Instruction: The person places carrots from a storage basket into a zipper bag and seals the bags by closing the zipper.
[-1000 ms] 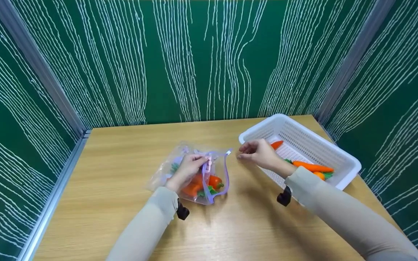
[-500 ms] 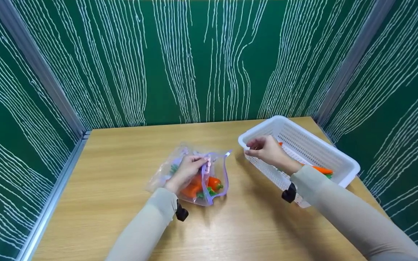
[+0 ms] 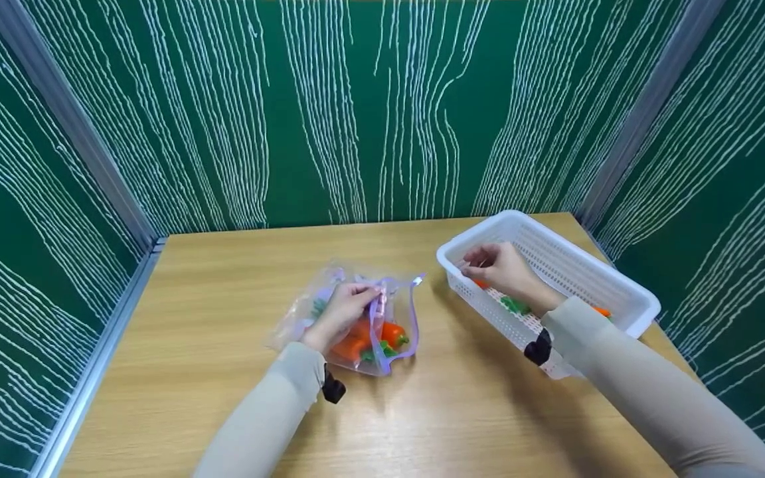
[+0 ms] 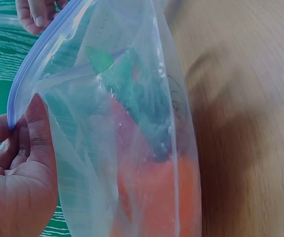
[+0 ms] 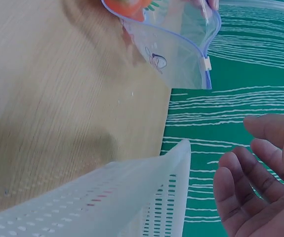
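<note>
Two hands at work on the table (image 3: pixel 223 398). Left hand (image 3: pixel 342 312) pinches the blue rim of the clear bag (image 3: pixel 356 318), holding its mouth open; orange carrots (image 3: pixel 392 334) with green tops lie inside, just below the fingers. Right hand (image 3: pixel 502 269) has moved from beside the bag, a second ago, into the white basket (image 3: pixel 621 292); fingers loosely curled, holding nothing, hovering above a carrot (image 3: pixel 482 284) on the basket floor. Likely reaching for another carrot. Bag and left hand unchanged from earlier frames.
</note>
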`<state>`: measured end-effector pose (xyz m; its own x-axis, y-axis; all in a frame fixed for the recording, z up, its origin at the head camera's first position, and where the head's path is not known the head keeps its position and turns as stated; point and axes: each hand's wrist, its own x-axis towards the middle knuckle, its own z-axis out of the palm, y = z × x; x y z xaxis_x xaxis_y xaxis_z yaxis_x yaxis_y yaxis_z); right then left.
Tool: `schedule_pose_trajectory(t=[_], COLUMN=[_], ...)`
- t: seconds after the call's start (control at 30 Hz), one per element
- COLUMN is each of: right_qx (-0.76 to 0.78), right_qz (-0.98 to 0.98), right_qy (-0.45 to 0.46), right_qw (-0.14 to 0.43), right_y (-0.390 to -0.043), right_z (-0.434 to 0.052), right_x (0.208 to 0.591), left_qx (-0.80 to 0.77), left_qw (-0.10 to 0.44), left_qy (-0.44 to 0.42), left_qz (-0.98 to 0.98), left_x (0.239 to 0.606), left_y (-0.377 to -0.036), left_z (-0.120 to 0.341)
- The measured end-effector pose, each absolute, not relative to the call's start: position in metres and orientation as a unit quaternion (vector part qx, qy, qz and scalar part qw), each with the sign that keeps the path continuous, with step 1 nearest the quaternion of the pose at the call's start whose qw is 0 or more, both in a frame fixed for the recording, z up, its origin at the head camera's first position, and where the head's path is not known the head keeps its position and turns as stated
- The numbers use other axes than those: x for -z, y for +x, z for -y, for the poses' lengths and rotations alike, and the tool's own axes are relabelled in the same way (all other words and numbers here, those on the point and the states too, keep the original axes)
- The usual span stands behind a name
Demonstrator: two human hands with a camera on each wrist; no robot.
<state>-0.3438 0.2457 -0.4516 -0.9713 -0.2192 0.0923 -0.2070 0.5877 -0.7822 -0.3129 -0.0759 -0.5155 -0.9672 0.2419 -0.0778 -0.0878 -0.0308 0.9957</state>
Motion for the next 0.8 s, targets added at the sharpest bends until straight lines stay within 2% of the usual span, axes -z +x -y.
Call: schedule_pose_trajectory(t=[0.37,0.8], right_qx=[0.428,0.396], right_qz=[-0.897,-0.907], right_qy=[-0.109,-0.142], right_qw=[0.021,0.016], right_y=[-0.348,-0.360], right_z=[-0.262,-0.285], right_x=[0.450,0.456], left_qx=[-0.714,-0.736], left_qw=[0.125,0.128], left_qy=[0.058,0.062], left_qz=[-0.687,-0.662], left_x=[0.516,0.515], left_y=[-0.313,-0.311], left_z=[0.076,0.074])
